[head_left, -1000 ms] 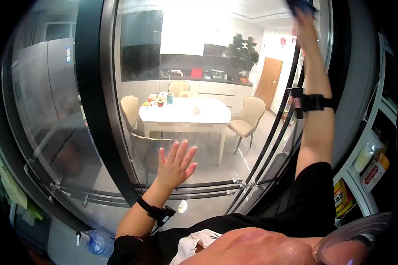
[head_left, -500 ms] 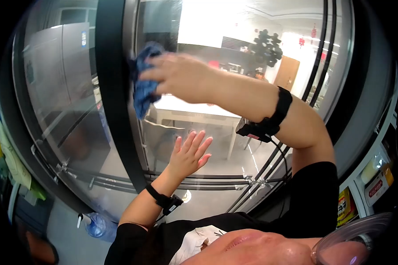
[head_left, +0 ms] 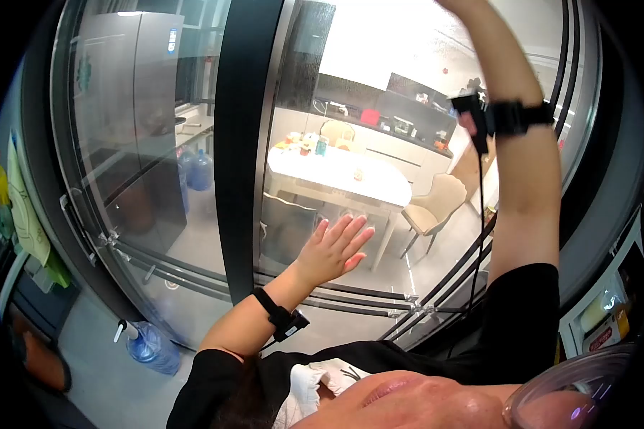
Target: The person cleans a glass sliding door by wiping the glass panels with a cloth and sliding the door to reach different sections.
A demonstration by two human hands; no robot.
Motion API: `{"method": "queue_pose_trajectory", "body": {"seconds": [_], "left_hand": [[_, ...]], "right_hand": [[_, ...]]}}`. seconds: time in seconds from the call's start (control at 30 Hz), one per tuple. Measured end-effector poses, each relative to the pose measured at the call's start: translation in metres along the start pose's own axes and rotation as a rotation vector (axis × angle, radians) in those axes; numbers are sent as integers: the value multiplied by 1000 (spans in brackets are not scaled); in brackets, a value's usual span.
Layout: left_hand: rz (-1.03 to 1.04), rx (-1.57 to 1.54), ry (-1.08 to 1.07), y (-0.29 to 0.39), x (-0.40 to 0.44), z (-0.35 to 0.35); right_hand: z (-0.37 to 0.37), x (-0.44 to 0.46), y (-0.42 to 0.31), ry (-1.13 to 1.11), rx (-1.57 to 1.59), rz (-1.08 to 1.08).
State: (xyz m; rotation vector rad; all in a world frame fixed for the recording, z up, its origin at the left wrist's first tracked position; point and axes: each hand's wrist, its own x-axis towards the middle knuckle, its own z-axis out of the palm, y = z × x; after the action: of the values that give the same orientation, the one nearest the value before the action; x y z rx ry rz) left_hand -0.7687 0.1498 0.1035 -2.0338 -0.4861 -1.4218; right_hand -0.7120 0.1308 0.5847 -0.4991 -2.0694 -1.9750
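My left hand (head_left: 334,248) has its fingers stretched out, its palm toward the glass door panel (head_left: 300,247); it holds nothing. It appears to rest against the glass just above dark horizontal bars (head_left: 365,289). My right arm (head_left: 526,171) reaches up past the top edge of the view, so the right hand and its fingers are cut off. The blue cloth is out of sight now. Black straps with small devices sit on both arms, the right device (head_left: 469,121) trailing a cable.
A dark vertical door frame (head_left: 245,143) separates two glass panels. Through the glass show a white table (head_left: 336,175), a beige chair (head_left: 436,204) and a grey fridge (head_left: 132,107). A blue bottle with a pump (head_left: 152,348) stands on the floor at left. Shelves with packages (head_left: 608,322) line the right.
My right hand, holding a blue cloth on the glass near the frame earlier, has swung up and right out of view. My left hand stays spread; the whole view has shifted.
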Motion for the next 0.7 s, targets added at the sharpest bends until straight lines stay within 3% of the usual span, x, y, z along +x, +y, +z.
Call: {"method": "queue_pose_trajectory", "body": {"seconds": [0.03,0.07,0.1,0.13,0.23,0.33,0.37,0.47,0.53,0.57,0.6,0.7], "left_hand": [[1,-6,-5,0,0,0],[-1,-16,-10,0,0,0],[9,-17,-10,1,0,1],[19,-22,-9,0,-1,2],[69,-28,-3,-2,1,0],[100,-38,-14,-2,1,0],[95,-41,-16,-1,1,1],[85,-48,-15,0,0,2],[81,-41,5,1,1,1],[82,-38,14,1,2,2],[82,-35,21,1,1,2],[73,-38,17,1,1,0]], "right_hand": [[8,-6,-26,-12,288,-6],[19,-18,-66,33,336,-27],[9,-33,-118,-331,516,352],[20,-56,-148,-173,435,4],[8,-105,-229,-331,529,-185],[-2,-112,-187,-335,299,-238],[-7,-108,-156,-305,360,-122],[-57,-121,-35,-154,365,583],[-102,-151,32,-46,-7,939],[-109,-196,79,-3,-116,807],[-126,-190,51,-27,-60,939],[-98,-213,33,-101,-657,663]]}}
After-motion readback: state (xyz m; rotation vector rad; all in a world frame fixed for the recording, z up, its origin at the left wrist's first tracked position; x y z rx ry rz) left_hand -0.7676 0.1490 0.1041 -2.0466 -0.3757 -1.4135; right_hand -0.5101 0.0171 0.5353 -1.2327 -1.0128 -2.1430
